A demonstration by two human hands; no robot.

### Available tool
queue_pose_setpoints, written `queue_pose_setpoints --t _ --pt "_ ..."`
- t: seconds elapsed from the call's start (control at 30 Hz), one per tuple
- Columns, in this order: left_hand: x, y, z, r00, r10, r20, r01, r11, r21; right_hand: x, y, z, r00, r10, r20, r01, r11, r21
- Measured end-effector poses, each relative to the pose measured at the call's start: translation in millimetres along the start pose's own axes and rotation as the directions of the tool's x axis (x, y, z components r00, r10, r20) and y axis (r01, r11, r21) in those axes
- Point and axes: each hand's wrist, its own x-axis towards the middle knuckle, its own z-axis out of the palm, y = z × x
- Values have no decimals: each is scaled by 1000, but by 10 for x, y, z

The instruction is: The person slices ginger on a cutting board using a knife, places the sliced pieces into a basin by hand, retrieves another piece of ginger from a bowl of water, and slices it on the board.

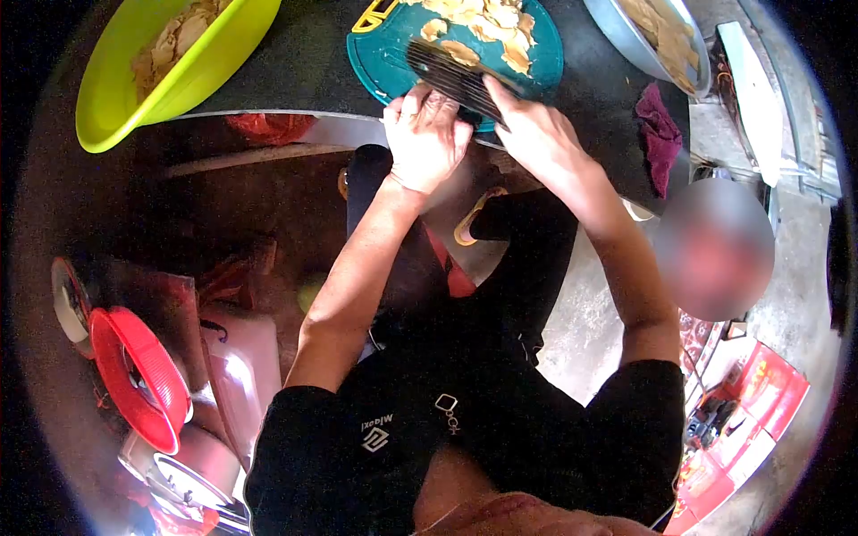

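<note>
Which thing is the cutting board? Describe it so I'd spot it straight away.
Find the dark table across the top of the picture. Between the lime-green basin on the left and the pale basin on the right lies the cutting board, with pale slices on it. Unlike either basin, it is flat and teal, with a yellow-edged corner.

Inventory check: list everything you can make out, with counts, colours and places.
Table: 1, dark, top
Board: 1, teal, on table
Slices: many, tan, on board
Knife: 1, dark, over board
Bowl: 1, lime, top left
Basin: 1, pale, top right
Cloth: 1, purple, table's right end
Basket: 1, red, lower left
Cartons: count unclear, red, lower right
Left hand: 1, bare, board's near edge
Right hand: 1, bare, gripping knife
</note>
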Motion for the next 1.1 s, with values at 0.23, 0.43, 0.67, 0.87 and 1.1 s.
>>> queue_pose_setpoints --t 0.23,0.43,0.67,0.87,1.1 --pt "-37 -33 43 1000 1 -1 -1 996 85 364 -112 -3 995 -34 -89 43 994 100" --pt "5 -23 4 1000 -6 -6 6 999 47 -349 159 -158 983 165 79 -171 982 80" --pt "33 21 -72 999 -22 33 21 999 34 180 164 -199 994 87 -59 -74 978 196" --pt "-2 -2 -16 1000 -18 -10 19 999 27 -241 73 -409 984 126 126 -153 960 236" --pt "-47 -83 78 998 21 -55 -20 1000 21 -624 -55 -227 1000 19 5 -19 1000 -16"
